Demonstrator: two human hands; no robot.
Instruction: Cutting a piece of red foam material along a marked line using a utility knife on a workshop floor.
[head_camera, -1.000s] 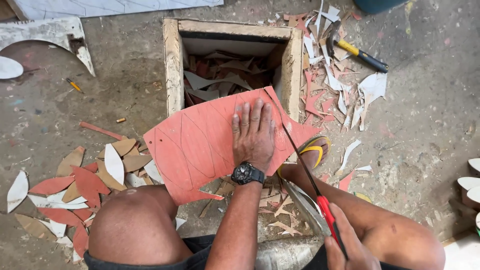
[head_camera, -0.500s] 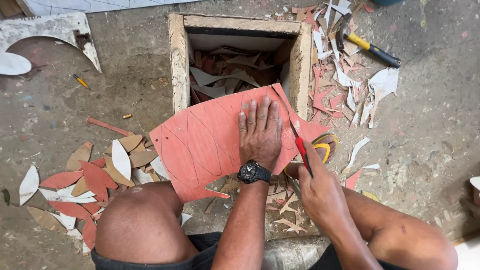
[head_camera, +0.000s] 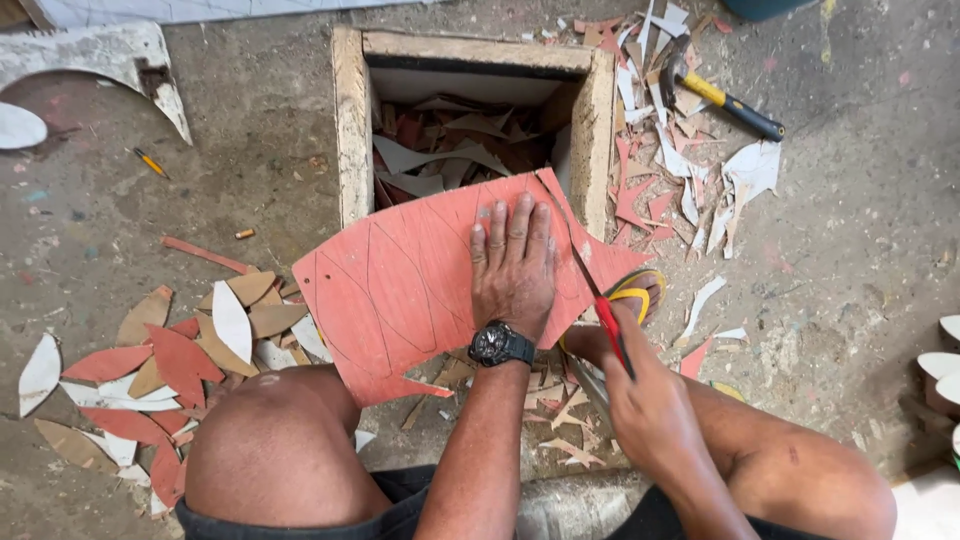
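A: Where do we stand with the red sheet (head_camera: 420, 285)?

B: It lies in the middle of the frame, its upper edge resting on the rim of the wooden box (head_camera: 352, 120). Our left hand (head_camera: 513, 268) is flat on its right part, fingers straight and nearly together, pressing it down.

A: And the cutting tool?

B: Our right hand (head_camera: 655, 410), at the lower right, is wrapped around the red-handled scoring tool (head_camera: 590, 290), whose thin shaft runs along the sheet's right edge. We cannot tell exactly how the fingers sit on the handle.

A: How do we make this stroke well?

B: We judge it best to keep the left palm heavy and close to the line, so the sheet does not slide on the box. We should draw the tip in one steady pull along the marked curve, clear of our left fingertips. The offcuts (head_camera: 180, 360) at the lower left stay out of our way.
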